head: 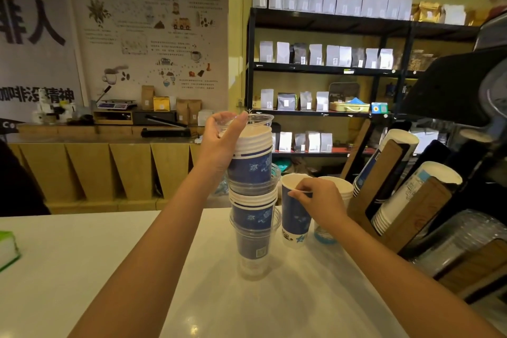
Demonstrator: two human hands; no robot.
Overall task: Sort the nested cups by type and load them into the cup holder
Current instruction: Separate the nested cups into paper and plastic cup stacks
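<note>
White counter (82,269) carries a mixed nested stack (253,197) of blue paper and clear plastic cups, its top clear cup (258,119) pinched at the rim by the left hand (223,143). A single blue cup (295,211) beside it is gripped at the rim by the right hand (319,204). Cup holder (406,200) at right holds three paper-cup stacks, lower slots blurred; exact cup counts cannot be told.

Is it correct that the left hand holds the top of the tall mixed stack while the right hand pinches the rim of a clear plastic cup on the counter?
Not quite. In the head view, the right hand pinches the rim of a blue paper cup, not a clear plastic one. The left hand does hold the top of the tall mixed stack on the counter.
</note>
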